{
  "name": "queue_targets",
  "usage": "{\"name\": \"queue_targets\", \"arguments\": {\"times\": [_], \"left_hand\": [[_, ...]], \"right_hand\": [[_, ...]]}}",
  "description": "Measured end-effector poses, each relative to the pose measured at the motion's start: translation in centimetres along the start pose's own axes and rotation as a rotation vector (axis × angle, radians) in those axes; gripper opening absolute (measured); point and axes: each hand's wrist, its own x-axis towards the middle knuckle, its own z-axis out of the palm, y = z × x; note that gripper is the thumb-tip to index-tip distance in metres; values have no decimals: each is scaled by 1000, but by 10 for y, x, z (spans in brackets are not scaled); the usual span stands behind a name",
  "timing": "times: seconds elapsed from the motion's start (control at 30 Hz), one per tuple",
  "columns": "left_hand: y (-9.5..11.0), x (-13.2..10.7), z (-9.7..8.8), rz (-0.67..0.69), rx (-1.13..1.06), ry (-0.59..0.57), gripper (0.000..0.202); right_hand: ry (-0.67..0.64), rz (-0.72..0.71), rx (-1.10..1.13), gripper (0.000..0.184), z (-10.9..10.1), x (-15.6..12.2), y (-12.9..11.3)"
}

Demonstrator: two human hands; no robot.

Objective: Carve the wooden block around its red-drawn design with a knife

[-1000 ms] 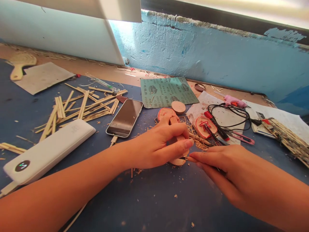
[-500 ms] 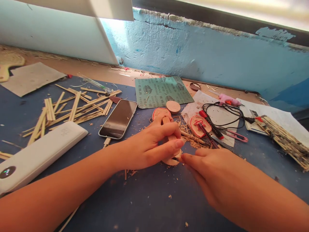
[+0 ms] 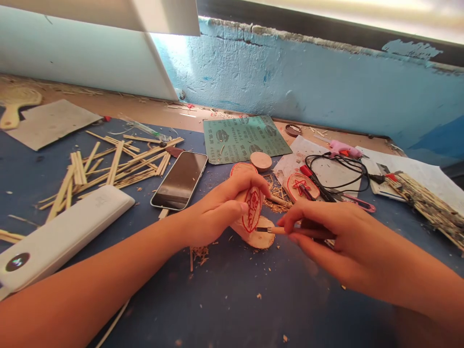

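Observation:
My left hand (image 3: pixel 217 212) grips a small round wooden disc (image 3: pixel 253 209) with a red drawing on its face, tilted on edge over another plain wooden disc (image 3: pixel 263 239) lying on the blue table (image 3: pixel 232 299). My right hand (image 3: pixel 326 237) pinches a thin wooden-handled carving tool (image 3: pixel 270 230) whose dark tip touches the lower edge of the held disc. Wood shavings (image 3: pixel 198 252) lie under my left hand.
A black phone (image 3: pixel 180 180) and white power bank (image 3: pixel 61 234) lie left, beside scattered wood sticks (image 3: pixel 108 166). Green sandpaper (image 3: pixel 243 137), more discs (image 3: pixel 299 186), a pink glue gun (image 3: pixel 340 147), black cable (image 3: pixel 340 166), scissors (image 3: pixel 357 202) and a stick bundle (image 3: pixel 424 203) sit behind and right.
My left hand has turned the disc up so its red-drawn face shows. My right hand has drawn back a little to the right and the tool's handle now shows.

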Motion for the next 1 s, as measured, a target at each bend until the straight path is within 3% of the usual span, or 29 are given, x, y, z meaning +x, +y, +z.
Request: {"name": "queue_targets", "arguments": {"times": [0.33,0.53,0.77,1.0], "left_hand": [[-7,2,4,-55,-311,59,47],[-9,4,15,-92,-666,140,65],[-2,1,19,-132,-614,167,49],[-3,4,20,-171,-659,207,46]], "right_hand": [[83,-82,498,26,5,-3,-13],[204,-154,365,22,13,0,-10],[283,-242,149,12,23,2,-10],[455,-330,76,20,36,10,-7]]}}
